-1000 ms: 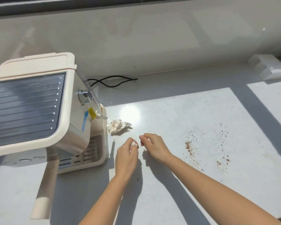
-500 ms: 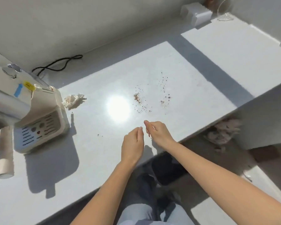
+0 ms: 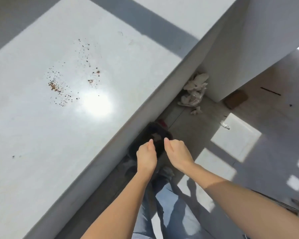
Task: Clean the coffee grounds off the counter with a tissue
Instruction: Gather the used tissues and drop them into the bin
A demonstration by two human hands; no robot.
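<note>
Both hands [image 3: 162, 156] now off the counter [image 3: 41, 135], above the floor [image 3: 205, 135]

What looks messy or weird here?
Brown coffee grounds lie scattered across the white counter. Crumpled tissues are heaped on the floor by the wall, with another scrap lying nearby.

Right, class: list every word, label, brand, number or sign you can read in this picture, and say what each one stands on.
None: no legible text anywhere.
The counter carries only coffee grounds and glare.
The crumpled paper on the floor shows no print that can be read.
</note>
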